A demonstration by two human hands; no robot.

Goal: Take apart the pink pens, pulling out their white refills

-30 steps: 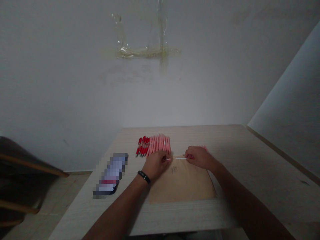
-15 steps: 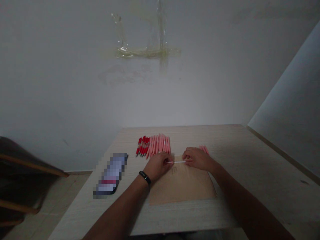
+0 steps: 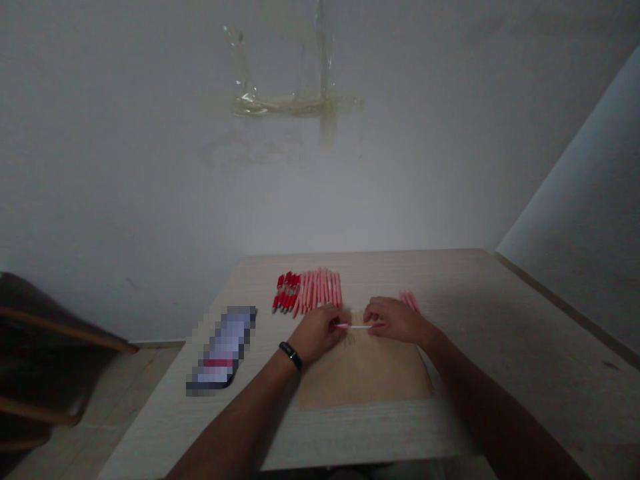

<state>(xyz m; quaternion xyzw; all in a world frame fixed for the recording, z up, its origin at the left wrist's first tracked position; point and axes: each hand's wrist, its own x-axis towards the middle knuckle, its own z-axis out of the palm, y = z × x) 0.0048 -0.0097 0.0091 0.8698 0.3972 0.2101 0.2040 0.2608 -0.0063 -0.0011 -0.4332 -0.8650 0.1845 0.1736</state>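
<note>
Over the brown paper sheet [image 3: 370, 373], both hands hold a thin pink pen level between them, its slim white middle [image 3: 359, 327] showing in the gap. My left hand [image 3: 320, 330] pinches the pink end on the left, fingertips closed. On the other side my right hand [image 3: 395, 319] grips the opposite pink end between thumb and fingers. Fingers partly cover both ends. Just beyond my left hand lies a row of pink pens [image 3: 320, 290], with red pen pieces [image 3: 286, 293] to their left. Several more pink pens [image 3: 411, 301] lie behind my right hand, partly hidden.
A phone [image 3: 223, 350] with a blurred-out screen lies on the left of the pale wooden table [image 3: 310, 443]. The table's far edge meets a wall [image 3: 400, 167] with strips of tape on it. Dark wooden-framed furniture [image 3: 45, 360] stands at the far left.
Both hands keep hold of the pen, and the gap between them looks almost the same. My right hand has shifted very slightly downward in view.
</note>
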